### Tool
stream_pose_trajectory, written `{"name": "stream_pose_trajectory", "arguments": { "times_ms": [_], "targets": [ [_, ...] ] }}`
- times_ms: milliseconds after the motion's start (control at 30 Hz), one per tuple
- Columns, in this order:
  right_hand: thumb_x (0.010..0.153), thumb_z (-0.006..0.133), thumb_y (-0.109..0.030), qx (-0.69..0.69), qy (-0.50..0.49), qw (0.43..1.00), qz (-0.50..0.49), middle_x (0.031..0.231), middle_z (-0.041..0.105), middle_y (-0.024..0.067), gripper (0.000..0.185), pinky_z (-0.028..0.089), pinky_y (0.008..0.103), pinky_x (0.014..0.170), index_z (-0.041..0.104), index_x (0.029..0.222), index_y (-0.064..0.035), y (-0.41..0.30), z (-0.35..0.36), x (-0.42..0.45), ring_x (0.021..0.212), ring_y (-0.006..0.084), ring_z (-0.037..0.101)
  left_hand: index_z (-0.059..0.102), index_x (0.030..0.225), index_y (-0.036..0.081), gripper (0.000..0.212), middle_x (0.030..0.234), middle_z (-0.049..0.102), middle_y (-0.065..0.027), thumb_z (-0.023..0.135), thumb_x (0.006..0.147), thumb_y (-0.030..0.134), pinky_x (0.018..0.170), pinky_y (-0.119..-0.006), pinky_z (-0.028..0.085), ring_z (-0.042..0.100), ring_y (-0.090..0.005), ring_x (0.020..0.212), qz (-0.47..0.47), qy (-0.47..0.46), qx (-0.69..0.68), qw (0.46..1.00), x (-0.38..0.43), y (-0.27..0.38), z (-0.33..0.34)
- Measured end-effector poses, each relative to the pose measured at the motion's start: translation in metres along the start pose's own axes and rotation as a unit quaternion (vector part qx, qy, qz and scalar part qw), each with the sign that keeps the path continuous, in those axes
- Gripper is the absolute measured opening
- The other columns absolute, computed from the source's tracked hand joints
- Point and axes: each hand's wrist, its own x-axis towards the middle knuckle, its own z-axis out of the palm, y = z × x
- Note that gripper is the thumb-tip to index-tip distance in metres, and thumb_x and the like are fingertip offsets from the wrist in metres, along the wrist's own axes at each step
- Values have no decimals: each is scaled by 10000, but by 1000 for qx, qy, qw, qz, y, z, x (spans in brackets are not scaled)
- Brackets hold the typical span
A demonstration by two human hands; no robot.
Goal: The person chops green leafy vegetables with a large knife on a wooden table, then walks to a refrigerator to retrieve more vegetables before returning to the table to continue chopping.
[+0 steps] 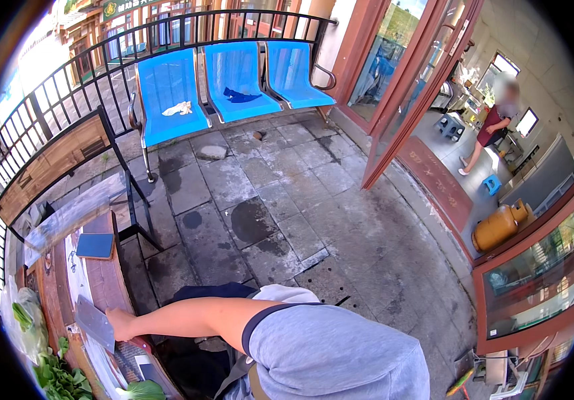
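Observation:
A metal cleaver [94, 324] lies flat or nearly flat over the wooden table [109, 282] at the lower left. My right hand [120, 325] is closed at the right side of its blade; the handle is mostly hidden. Leafy greens [61, 377] and a clear plastic bag with green vegetables [29, 320] are at the table's left side. Nearer the bottom edge, a green leaf with a pale stalk [141, 391] rests on the table. Farther along sits a blue-topped rectangular block or box [95, 246]. My left hand is out of view.
Blue metal seats [169, 95] hold cloths beside a black railing [101, 70]. A wood-backed frame [56, 167] stands beyond the table. Stone paving [287, 200] leads to open red-framed doors [417, 95]. Indoors are a person [494, 117], stools and an orange gas cylinder [499, 227].

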Motion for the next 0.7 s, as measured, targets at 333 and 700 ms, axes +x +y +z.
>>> {"name": "stream_pose_trajectory", "arguments": {
  "times_ms": [333,700],
  "targets": [
    [689,607,-6,-10,-5,1000,3,943,595,260,384,497,427,724,471,1035,87,-5,17,4,901,394,598,624,990,7,226,958,625,-141,580,877,198,813,-335,461,586,-260,871,-18,12,-17,1000,1,8,-3],
    [684,590,-1,-16,-23,1000,-5,971,567,296,438,488,434,756,425,1072,120,-4,12,2,940,426,574,598,1021,0,222,989,606,-139,552,890,174,821,-321,458,581,-246,884,10,-10,-53,998,5,-10,0]
  ]
}}
